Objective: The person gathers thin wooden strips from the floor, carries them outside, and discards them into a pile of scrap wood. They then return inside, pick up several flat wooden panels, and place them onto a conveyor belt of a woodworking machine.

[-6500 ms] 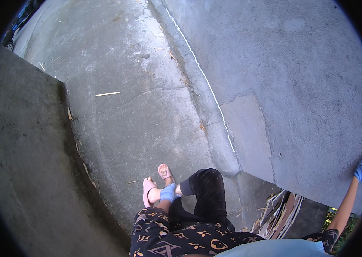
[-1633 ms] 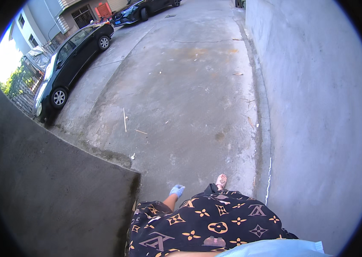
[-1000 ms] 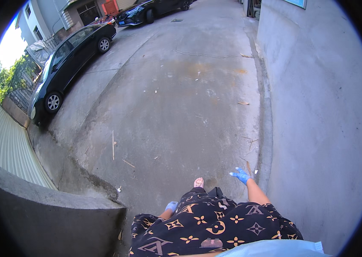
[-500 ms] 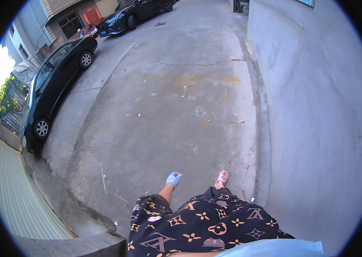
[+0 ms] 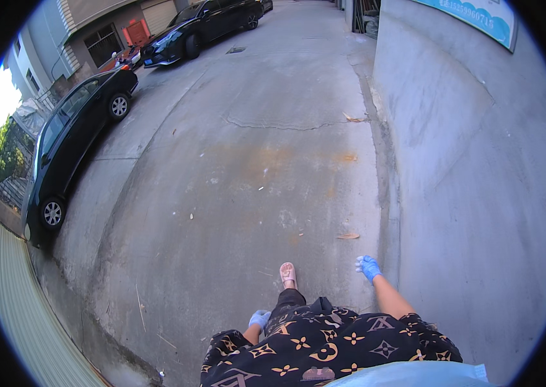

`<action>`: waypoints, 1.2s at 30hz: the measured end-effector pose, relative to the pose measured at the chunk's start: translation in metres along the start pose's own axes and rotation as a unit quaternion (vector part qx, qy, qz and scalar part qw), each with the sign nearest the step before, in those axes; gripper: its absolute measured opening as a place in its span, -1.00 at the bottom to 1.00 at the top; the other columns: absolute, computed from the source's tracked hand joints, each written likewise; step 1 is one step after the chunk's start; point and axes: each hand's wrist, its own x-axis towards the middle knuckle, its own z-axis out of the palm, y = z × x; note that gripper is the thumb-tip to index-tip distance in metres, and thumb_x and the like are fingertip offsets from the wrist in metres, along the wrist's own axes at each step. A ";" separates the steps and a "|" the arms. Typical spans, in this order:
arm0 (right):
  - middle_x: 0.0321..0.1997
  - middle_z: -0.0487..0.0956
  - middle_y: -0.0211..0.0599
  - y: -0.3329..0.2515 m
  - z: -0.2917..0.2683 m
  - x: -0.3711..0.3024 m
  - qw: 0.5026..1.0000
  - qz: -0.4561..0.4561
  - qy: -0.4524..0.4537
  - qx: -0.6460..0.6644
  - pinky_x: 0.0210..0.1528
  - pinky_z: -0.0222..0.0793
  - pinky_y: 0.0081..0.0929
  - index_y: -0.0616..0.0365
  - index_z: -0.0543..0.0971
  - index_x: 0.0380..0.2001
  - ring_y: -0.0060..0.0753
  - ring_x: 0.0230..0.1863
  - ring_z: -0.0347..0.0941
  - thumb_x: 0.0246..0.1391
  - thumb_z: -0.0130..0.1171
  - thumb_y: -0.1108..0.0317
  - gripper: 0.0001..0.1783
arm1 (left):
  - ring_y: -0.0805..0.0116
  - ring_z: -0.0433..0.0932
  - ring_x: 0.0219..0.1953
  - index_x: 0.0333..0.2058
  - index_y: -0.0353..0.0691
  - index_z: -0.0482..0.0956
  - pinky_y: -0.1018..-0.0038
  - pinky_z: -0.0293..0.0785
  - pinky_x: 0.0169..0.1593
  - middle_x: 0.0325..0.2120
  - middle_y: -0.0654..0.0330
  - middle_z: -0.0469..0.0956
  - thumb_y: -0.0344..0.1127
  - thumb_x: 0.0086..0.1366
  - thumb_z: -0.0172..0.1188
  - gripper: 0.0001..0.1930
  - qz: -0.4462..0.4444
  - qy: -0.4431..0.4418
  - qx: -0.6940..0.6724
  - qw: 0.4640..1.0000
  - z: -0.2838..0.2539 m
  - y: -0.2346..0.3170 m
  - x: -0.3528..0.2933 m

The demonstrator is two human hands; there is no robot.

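Observation:
My left hand (image 5: 260,318), in a pale blue and white glove, hangs low beside my dark patterned top (image 5: 324,348). Its fingers are small and blurred, and I see nothing held in it. Farther forward, my right hand (image 5: 368,267) swings out to the right in a blue glove with white finger ends. Those fingers are curled in with nothing visible between them. A pink shoe (image 5: 288,275) on one foot is planted ahead on the concrete ground (image 5: 221,226), between the two hands.
A grey wall (image 5: 460,193) runs along the right, with a blue and white sign (image 5: 479,22) high up. One black car (image 5: 79,122) is parked at left, another dark car (image 5: 195,32) farther ahead. Ribbed metal sheeting (image 5: 15,303) lines the near left. A dry leaf (image 5: 348,236) lies ahead.
I have walked forward; ground marks and the cars have shifted nearer. My right hand has swung into view, and my left hand has dropped back. A pink shoe now steps farther left.

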 end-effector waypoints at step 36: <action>-0.40 0.55 -0.20 -0.462 0.009 0.767 0.990 0.094 -0.016 -0.106 -0.37 0.53 -0.38 0.27 0.51 -0.37 -0.29 -0.39 0.52 0.01 -0.03 0.57 -0.87 | 0.32 0.55 -0.30 -0.25 -0.26 0.59 0.40 0.45 -0.20 -0.34 0.07 0.60 -0.17 0.18 0.16 -0.71 0.026 -0.052 -0.054 0.997 -0.057 0.708 0.610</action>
